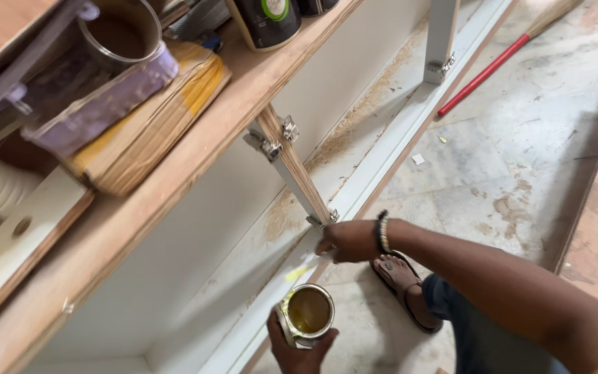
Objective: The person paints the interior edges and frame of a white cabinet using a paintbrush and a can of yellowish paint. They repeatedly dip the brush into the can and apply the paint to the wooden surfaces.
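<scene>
One small open tin (308, 313), filled with a yellowish-brown liquid, sits low in the frame, just beside the white front edge of the cabinet base (354, 187). The left hand (301, 346) wraps around it from below, fingers closed on its side. Just above, the right hand (346, 241), with one beaded band at the wrist, is closed at the foot of a wooden upright (292, 163) that joins base to shelf; what it pinches is too small to tell. A second upright (441, 38), white, stands farther along. Two metal brackets show at the top of the wooden one. A yellow smear (297, 273) marks the base edge between the hands. On the plywood shelf (195, 149) rest one larger open can (115, 34) and two dark containers. One red-handled broom (500, 59) lies on the dusty floor, and one sandalled foot (403, 277) is just beside the tin
</scene>
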